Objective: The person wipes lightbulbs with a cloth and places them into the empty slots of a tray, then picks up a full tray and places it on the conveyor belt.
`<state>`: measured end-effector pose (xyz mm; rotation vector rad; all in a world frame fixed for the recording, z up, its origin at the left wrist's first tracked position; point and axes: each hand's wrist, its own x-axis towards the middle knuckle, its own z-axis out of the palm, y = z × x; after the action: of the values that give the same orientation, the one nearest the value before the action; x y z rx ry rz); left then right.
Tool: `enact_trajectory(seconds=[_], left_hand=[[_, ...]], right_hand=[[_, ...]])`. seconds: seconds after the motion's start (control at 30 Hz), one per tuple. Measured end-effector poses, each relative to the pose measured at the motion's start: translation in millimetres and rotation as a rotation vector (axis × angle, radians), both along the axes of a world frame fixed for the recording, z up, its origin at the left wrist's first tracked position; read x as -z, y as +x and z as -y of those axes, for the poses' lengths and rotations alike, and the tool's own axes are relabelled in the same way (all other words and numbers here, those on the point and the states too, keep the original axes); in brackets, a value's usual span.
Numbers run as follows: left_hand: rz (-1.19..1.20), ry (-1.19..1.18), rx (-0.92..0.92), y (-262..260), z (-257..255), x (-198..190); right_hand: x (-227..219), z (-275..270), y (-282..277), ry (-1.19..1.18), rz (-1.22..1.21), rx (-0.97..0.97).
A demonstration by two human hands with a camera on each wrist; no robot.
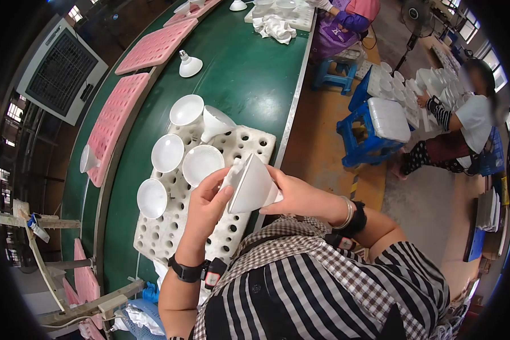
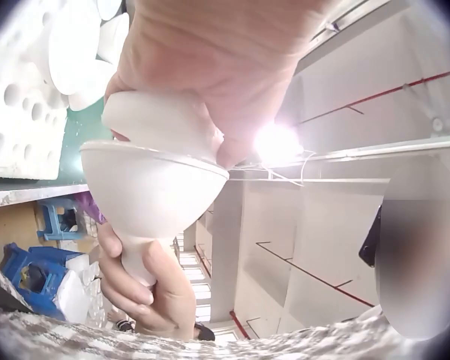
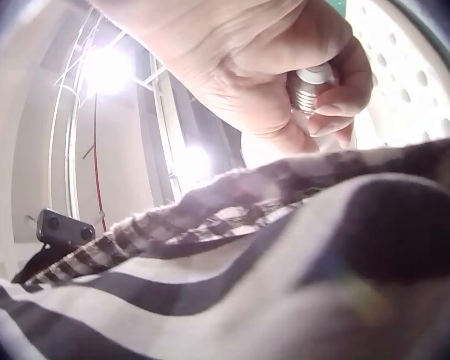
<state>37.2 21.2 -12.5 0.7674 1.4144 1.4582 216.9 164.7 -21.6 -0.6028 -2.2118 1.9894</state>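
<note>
A white reflector light bulb (image 1: 254, 190) is held tilted between both hands in front of the chest. My right hand (image 1: 299, 195) grips its narrow neck; the right wrist view shows the metal screw base (image 3: 306, 97) among the fingers. With the left hand (image 1: 205, 207) I hold a crumpled white cloth (image 2: 154, 118) against the bulb's wide front, thumb on the near side. Below the hands, a white foam tray (image 1: 156, 235) full of round holes carries several similar bulbs, including one face-up (image 1: 168, 153) and one lying on its side (image 1: 217, 122).
The foam tray lies on a green work surface (image 1: 249, 73). Farther up it lie a single bulb (image 1: 190, 66) and a white cloth (image 1: 275, 28). Pink perforated trays (image 1: 119, 119) line the left side. At right are blue stools (image 1: 357, 139) and a seated person (image 1: 473, 122).
</note>
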Motion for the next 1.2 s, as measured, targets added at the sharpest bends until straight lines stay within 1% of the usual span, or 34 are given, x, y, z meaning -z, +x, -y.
enact_trajectory(seconds=[0.03, 0.17, 0.23, 0.37, 0.43, 0.47, 0.53, 0.57, 0.63, 0.7, 0.77, 0.8, 0.83, 0.9, 0.93, 0.97, 1.03, 1.07, 1.1, 1.13, 1.17, 1.2], left_hand=[[0.063, -0.018, 0.006, -1, 4, 1], [0.093, 0.037, 0.049, -5, 14, 1], [-0.036, 0.063, 0.068, -5, 16, 5], [0.024, 0.052, 0.078, -8, 21, 5], [0.047, 0.045, 0.09, -10, 21, 3], [0.069, 0.038, 0.105, -10, 21, 3], [0.088, 0.042, 0.102, -12, 23, 6], [0.107, 0.045, 0.099, -12, 24, 8], [0.146, 0.039, 0.066, -11, 25, 7], [0.182, 0.034, 0.033, -6, 23, 8], [-0.182, 0.116, -0.2, 3, 18, 12], [-0.734, 0.164, -0.288, 2, 17, 12], [-0.734, 0.165, -0.288, 2, 17, 9], [-1.355, 0.268, -0.215, 6, 13, -5], [-1.492, 0.361, -0.101, 10, 6, -14], [-1.492, 0.359, -0.104, 6, 3, -14], [-1.748, 0.369, 0.106, -11, 0, -9], [-1.727, 0.278, 0.034, -30, 2, 1], [-1.691, 0.154, -0.1, -47, 2, 9], [-1.783, 0.039, -0.289, -60, 4, 14], [-1.696, 0.014, -0.408, -65, 7, 10], [-1.659, 0.034, -0.435, -63, 9, 7]], right_hand=[[-11, -1, 2, -0.227, 0.17, -0.089], [-11, -2, 0, -0.3, 0.216, -0.108], [-12, -1, -1, -0.217, 0.237, -0.086], [-12, -2, -3, -0.279, 0.245, -0.114], [-8, -4, -3, -0.49, 0.206, -0.157], [-7, -5, -3, -0.49, 0.207, -0.158], [-6, -6, -2, -0.797, 0.227, -0.185], [-3, -7, -2, -0.797, 0.228, -0.185], [6, -9, -3, -1.071, 0.223, -0.19], [9, -8, -4, -1.11, 0.207, -0.192], [8, -8, -4, -1.147, 0.188, -0.191], [5, -6, -6, -1.123, 0.187, -0.134], [3, -4, -7, -1.098, 0.187, -0.076], [7, -2, -12, -1.077, 0.199, -0.054], [9, -1, -14, -1.056, 0.213, -0.033], [10, 1, -14, -1.055, 0.215, -0.035], [11, 1, -15, -1.05, 0.208, -0.006], [8, 0, -15, -1.046, 0.206, -0.008], [6, -2, -14, -1.054, 0.209, -0.001], [4, -4, -13, -1.06, 0.208, 0.009], [3, -6, -14, -1.06, 0.2, 0.013], [3, -6, -14, -1.051, 0.176, 0.024]])
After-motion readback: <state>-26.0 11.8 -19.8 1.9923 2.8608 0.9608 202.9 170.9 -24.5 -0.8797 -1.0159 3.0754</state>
